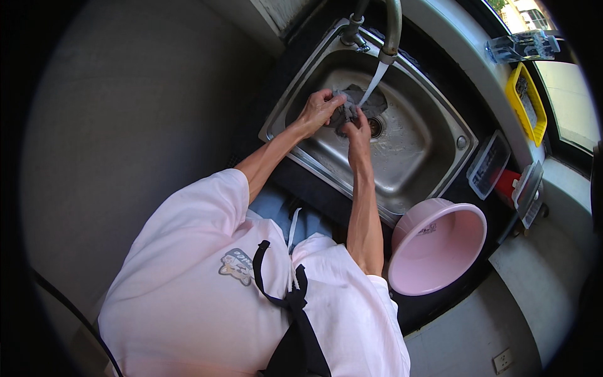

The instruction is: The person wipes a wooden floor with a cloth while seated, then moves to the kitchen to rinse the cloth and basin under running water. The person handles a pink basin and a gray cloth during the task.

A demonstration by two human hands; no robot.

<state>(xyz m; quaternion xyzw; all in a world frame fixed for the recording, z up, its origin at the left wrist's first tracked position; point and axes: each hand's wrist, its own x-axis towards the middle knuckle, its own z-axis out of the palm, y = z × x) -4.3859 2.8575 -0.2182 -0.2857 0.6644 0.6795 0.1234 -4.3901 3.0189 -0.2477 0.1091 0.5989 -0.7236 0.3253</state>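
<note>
A wet grey cloth (pixel 374 102) hangs bunched over the stainless steel sink (pixel 405 155), near the drain (pixel 375 127). My left hand (pixel 320 110) grips its left end between thumb and fingers. Closer to the drain, my right hand (pixel 359 134) pinches the bunched middle of the cloth. Water pours from the curved faucet (pixel 390 52) in a stream (pixel 373 84) that lands on the cloth beside my right fingertips. Part of the cloth is hidden behind my hands.
A pink plastic basin (pixel 435 254) stands tilted at the sink's right. Clear plastic containers (pixel 490 165) and a red object (pixel 508 183) are beyond it. The windowsill bears a yellow tray (pixel 527 103) and a plastic bottle (pixel 520 47) on its side. A second tap (pixel 353 35) rises at the back corner.
</note>
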